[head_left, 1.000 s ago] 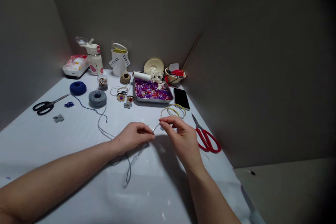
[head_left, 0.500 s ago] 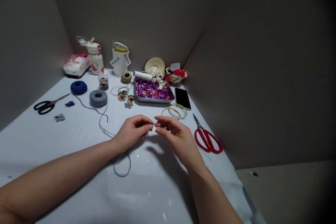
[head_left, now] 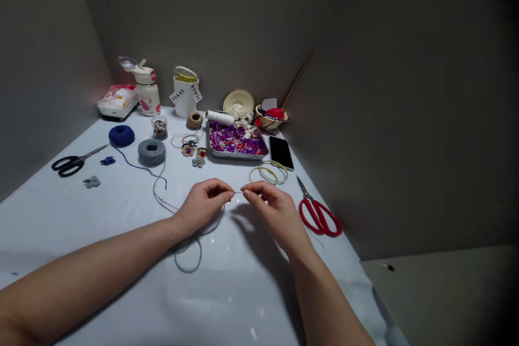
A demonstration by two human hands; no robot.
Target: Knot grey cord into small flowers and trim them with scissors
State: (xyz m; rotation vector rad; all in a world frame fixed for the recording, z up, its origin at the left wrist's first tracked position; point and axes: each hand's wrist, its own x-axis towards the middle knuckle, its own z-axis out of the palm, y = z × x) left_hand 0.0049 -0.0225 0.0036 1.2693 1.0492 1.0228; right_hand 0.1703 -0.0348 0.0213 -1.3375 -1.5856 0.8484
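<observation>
My left hand (head_left: 201,206) and my right hand (head_left: 273,212) are raised over the white tabletop (head_left: 121,259), fingertips facing. Between their pinched fingertips runs a short, thin pale strand of grey yarn (head_left: 239,192). Below my left hand, the yarn hangs in a loose loop (head_left: 187,262) on the table. A line of grey yarn also runs toward the grey yarn ball (head_left: 151,151). I cannot tell from here whether the strand is one piece throughout.
Red-handled scissors (head_left: 318,215) lie right of my right hand, and black-handled scissors (head_left: 73,164) lie far left. A metal tray of purple beads (head_left: 237,140) stands ahead, with a phone (head_left: 281,152) and yellow wire rings (head_left: 267,174) beside it.
The hanging yarn has dropped into a loop on the table. My fingertips have drawn slightly apart, with the short strand now visible between them.
</observation>
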